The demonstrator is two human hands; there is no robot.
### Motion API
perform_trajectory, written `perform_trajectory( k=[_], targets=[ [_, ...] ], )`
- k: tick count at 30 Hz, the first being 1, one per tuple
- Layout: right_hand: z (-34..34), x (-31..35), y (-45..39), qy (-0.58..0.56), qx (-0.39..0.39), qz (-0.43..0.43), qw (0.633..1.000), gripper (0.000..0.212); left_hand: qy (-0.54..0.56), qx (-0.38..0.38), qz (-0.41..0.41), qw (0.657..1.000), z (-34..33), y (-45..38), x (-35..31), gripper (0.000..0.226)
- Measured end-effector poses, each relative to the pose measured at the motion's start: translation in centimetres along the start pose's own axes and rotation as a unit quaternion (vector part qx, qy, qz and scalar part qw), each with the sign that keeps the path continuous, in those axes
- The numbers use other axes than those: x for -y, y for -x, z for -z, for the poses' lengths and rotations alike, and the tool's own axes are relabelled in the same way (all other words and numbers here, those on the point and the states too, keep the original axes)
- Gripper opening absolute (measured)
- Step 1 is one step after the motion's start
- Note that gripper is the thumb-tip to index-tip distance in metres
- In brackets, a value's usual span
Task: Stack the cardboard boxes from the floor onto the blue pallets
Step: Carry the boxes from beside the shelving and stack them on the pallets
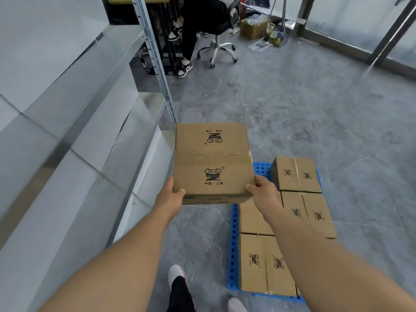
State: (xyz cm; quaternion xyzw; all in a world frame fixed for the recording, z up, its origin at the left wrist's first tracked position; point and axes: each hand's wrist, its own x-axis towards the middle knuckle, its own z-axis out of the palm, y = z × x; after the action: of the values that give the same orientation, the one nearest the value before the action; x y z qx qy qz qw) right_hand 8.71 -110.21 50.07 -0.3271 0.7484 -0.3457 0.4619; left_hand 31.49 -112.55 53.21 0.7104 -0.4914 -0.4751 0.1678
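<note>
Grey marbled floor tiles (292, 104) run across most of the frame, with a metal shelving rack (155, 55) along the left and a seated person on an office chair (219, 41) at the top. I hold one cardboard box (212, 162) in the air at the centre of the frame, printed top up, tape seam crosswise. My left hand (172, 195) grips its near left corner, thumb on top; my right hand (263, 191) grips the near right corner the same way, fingers curled under where I cannot see them.

Down at the lower right lies the blue pallet (233, 251), already carrying four stacked boxes (297, 174) in two rows, packed edge to edge. A bare patch of blue shows at the pallet's far left corner, just past the box I carry, and that looks like the open slot for it.

So, as I judge it, the first layer is nearly filled. No loose boxes show on the floor from here.
</note>
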Motion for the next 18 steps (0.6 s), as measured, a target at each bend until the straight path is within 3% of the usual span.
perform_trajectory(
  k=[10, 18],
  targets=[
    [-4.4, 2.0, -6.3, -0.035, -0.099, -0.058, 0.993, 0.032, -0.042, 0.089, -0.040, 0.994, 1.4, -13.0, -2.4, 0.056],
    [-2.9, 1.9, -12.2, -0.043, -0.171, -0.115, 0.978, 0.037, -0.096, 0.143, -0.061, 0.983, -2.8, -21.1, -6.0, 0.056]
  ],
)
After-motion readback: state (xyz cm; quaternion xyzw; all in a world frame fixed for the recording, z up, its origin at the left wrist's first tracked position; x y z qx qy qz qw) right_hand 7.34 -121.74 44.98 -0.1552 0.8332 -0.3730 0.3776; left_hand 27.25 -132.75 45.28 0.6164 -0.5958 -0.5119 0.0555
